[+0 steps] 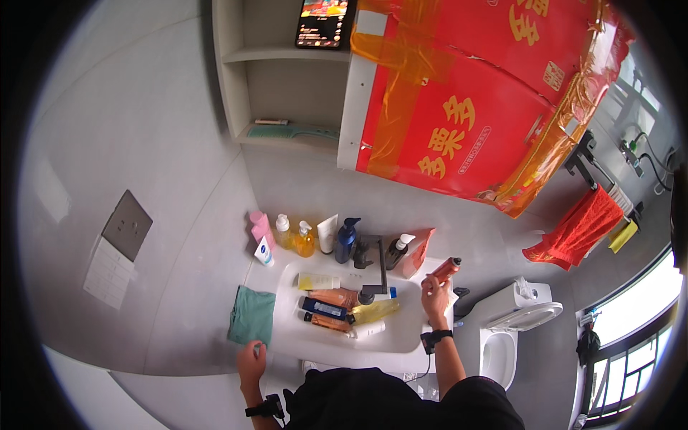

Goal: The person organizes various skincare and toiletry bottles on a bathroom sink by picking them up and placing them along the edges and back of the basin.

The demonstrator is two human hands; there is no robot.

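My right hand grips a reddish-orange bottle with a black cap, held over the right rim of the white washbasin. My left hand is at the lower edge of a folded green cloth on the left end of the counter; its fingers are curled, and whether they pinch the cloth is unclear. Several bottles and tubes lie in the basin, among them a dark blue tube, an orange bottle, a pale yellow tube, a clear yellow bottle and a white tube.
A black faucet reaches over the basin. Behind it stand a blue pump bottle, an amber pump bottle, a dark pump bottle and an orange pouch. A toilet is at right; a taped red carton covers the wall cabinet.
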